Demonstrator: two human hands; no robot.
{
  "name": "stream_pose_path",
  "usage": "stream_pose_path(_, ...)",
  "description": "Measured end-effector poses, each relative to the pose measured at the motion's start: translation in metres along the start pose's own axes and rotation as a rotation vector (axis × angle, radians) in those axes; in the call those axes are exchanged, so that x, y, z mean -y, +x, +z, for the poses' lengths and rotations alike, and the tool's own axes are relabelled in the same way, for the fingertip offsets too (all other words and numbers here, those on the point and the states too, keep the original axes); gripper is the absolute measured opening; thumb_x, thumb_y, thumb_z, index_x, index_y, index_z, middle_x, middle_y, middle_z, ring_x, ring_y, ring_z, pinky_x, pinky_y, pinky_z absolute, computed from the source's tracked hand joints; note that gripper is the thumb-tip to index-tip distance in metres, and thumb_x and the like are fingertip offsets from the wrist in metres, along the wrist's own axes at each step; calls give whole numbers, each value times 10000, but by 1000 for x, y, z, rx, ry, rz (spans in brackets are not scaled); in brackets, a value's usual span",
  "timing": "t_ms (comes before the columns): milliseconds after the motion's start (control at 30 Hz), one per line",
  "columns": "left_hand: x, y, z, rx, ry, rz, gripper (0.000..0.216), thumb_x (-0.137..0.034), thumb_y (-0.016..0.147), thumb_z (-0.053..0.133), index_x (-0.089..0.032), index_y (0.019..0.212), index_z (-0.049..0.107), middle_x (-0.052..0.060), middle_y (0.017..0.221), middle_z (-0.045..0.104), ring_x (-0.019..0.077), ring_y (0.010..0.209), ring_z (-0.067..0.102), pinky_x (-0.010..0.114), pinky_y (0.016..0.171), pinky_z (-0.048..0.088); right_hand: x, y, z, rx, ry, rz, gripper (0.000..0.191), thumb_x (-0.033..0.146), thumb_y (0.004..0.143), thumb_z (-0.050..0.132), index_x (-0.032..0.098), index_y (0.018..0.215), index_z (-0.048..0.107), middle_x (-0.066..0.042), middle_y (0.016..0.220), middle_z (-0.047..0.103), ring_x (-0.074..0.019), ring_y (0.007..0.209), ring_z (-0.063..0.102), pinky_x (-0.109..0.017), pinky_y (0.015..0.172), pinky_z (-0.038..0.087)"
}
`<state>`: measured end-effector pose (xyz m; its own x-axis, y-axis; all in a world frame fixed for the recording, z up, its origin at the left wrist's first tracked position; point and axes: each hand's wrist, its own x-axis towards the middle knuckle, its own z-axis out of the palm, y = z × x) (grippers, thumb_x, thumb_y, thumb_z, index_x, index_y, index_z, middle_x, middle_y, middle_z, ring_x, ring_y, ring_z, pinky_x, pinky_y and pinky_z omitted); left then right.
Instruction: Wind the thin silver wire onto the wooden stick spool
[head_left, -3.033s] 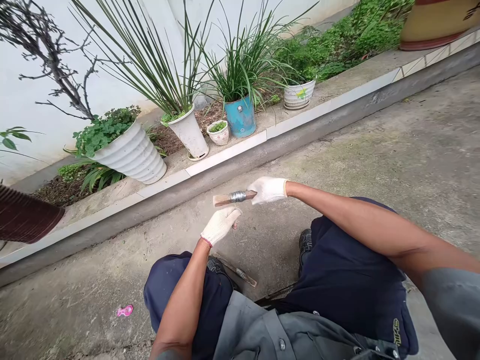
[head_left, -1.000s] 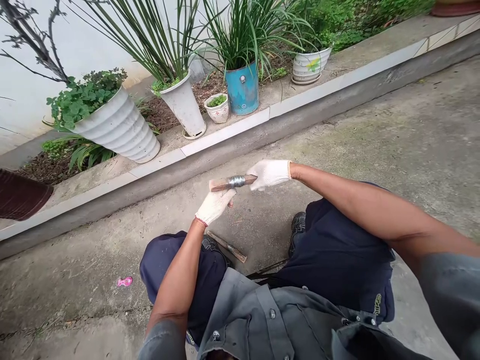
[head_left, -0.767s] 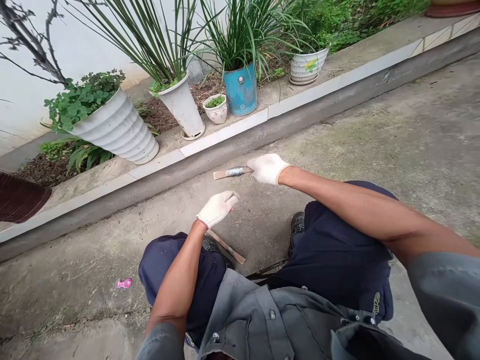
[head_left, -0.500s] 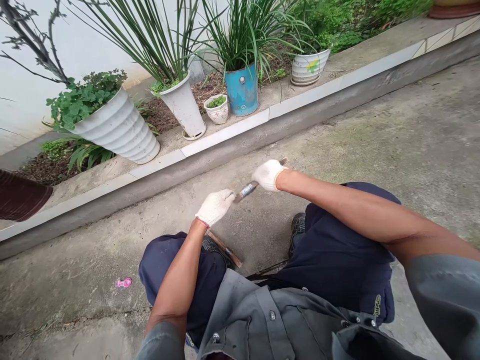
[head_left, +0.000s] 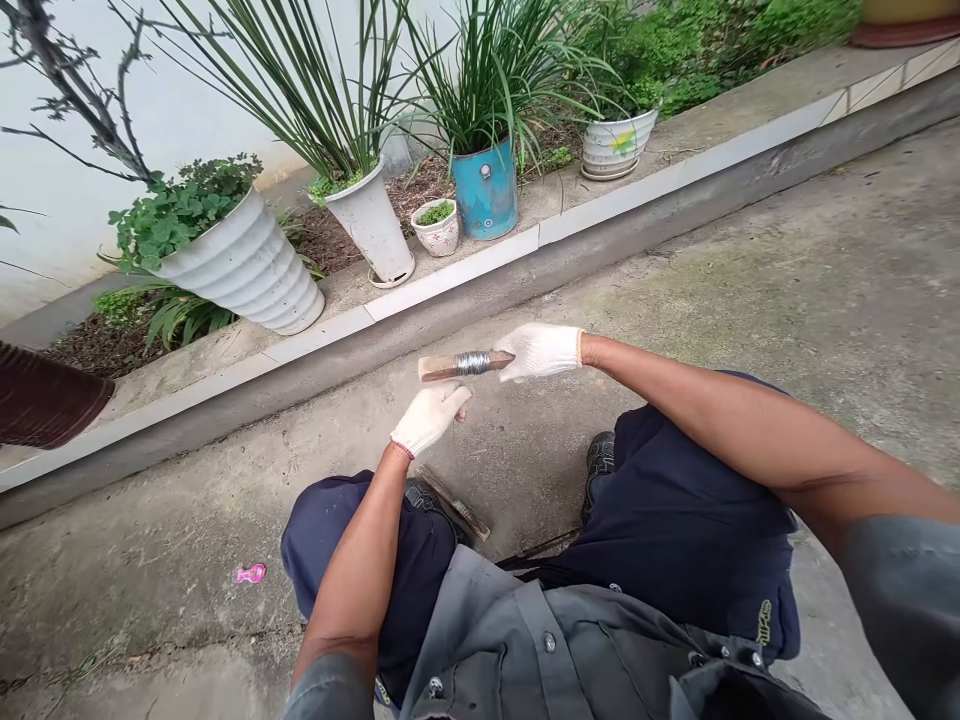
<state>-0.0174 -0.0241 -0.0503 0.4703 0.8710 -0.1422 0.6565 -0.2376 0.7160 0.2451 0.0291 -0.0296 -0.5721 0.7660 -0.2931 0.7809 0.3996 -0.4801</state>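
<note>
My right hand (head_left: 538,350), in a white glove, grips one end of a short brown wooden stick (head_left: 442,367) that has shiny wire wound round its middle (head_left: 472,363). The stick lies level and points left. My left hand (head_left: 430,414), also gloved, is just below the stick's free end with its fingers curled as in a pinch; what it holds is too thin to make out. A second wooden stick (head_left: 454,503) lies on the concrete between my feet.
A raised kerb (head_left: 450,300) runs across ahead, carrying a ribbed white pot (head_left: 251,272), a tall white pot (head_left: 373,226), a small bowl pot (head_left: 438,230), a blue pot (head_left: 486,193) and a low white pot (head_left: 616,146). A pink scrap (head_left: 250,573) lies on the concrete at left.
Half a second ago the stick was tilted down toward my left hand. My right hand has swung it back to level, and my left hand sits slightly lower.
</note>
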Motion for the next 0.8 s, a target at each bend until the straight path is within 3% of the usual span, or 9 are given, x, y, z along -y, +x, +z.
stream_pose_path(100,-4,-3,5,34,33,-28,416,-422,1035,431,-204,732,615,-6,720,676,165,730,636,266,756,439,-3,7,-1,-118,-124,85,379,526,896,610,195,1036,728,-76,895,749,-188,763,654,-268,665,392)
stream_pose_path(200,-6,-6,6,71,130,-7,397,-408,1031,436,-207,733,603,-19,701,653,164,717,615,269,717,406,-1,11,0,-160,-249,221,335,388,900,622,191,1144,741,-148,1014,763,-256,912,708,-307,763,454)
stream_pose_path(333,-5,-7,1,62,217,-7,395,-416,1038,428,-207,775,636,-19,693,636,168,701,597,272,681,388,4,14,6,-50,-421,323,370,189,815,676,165,1177,745,-196,1022,758,-319,967,728,-385,822,506)
stream_pose_path(467,-4,-6,-3,17,273,-37,380,-386,1033,424,-203,823,683,-7,699,647,176,716,596,268,690,402,6,9,10,170,-508,168,306,145,749,696,179,1046,763,-146,953,753,-283,870,718,-364,758,495)
stream_pose_path(567,-5,-7,-5,-2,239,-13,371,-367,1021,441,-194,816,697,-11,702,655,169,720,601,258,711,415,2,-2,9,322,-380,-23,205,197,739,693,185,937,743,-72,820,722,-209,738,661,-310,688,440)
stream_pose_path(667,-2,-5,-5,-13,133,32,329,-399,990,508,-182,874,727,-8,794,704,171,778,632,242,738,438,-4,-12,3,411,-70,-96,198,312,749,706,179,895,704,-11,735,681,-149,659,592,-268,648,388)
stream_pose_path(800,4,1,-2,-1,-35,77,294,-407,939,596,-158,824,701,41,822,735,195,837,675,264,843,484,-5,-15,-4,313,199,-80,273,414,775,700,186,923,686,7,765,702,-125,677,591,-235,642,367)
